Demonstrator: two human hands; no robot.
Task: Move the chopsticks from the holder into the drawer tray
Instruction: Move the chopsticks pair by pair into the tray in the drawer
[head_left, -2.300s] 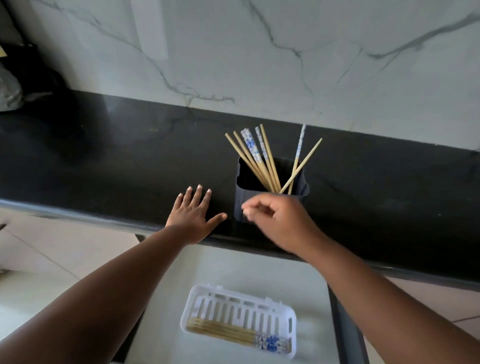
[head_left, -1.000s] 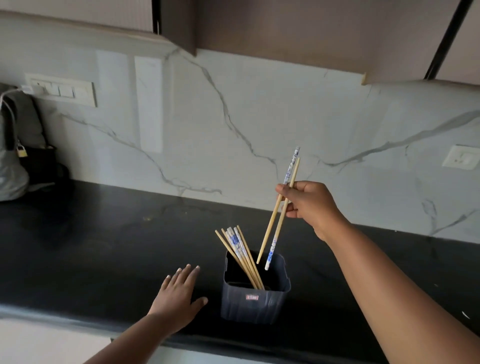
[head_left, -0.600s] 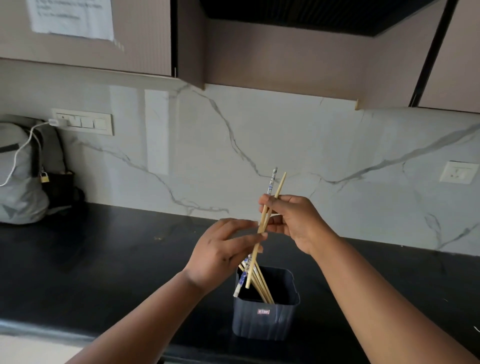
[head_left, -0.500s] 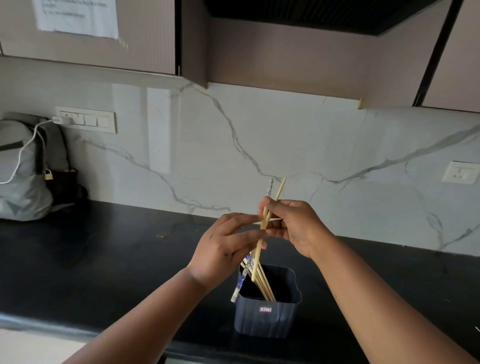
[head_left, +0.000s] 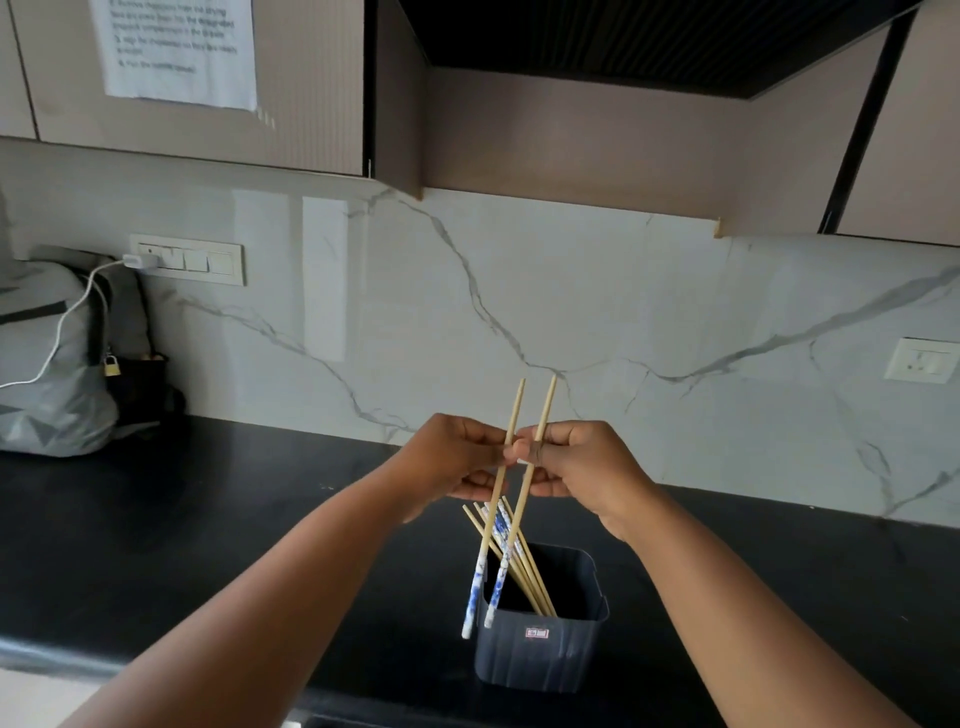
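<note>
Paper notice (head_left: 179, 52) and holder label (head_left: 536, 633), both illegible

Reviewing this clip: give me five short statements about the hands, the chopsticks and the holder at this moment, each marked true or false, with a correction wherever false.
1. The left hand and right hand each pinch one of the two wooden chopsticks with blue-and-white patterned ends. True.
2. The held pair's patterned ends point upward. False: the patterned ends hang down, in front of the holder's left rim.
3. The dark grey square plastic holder stands empty. False: several chopsticks lean inside it.
4. The holder stands on the black countertop. True.
5. The drawer tray is visible below the hands. False: no tray shows in this view.
</note>
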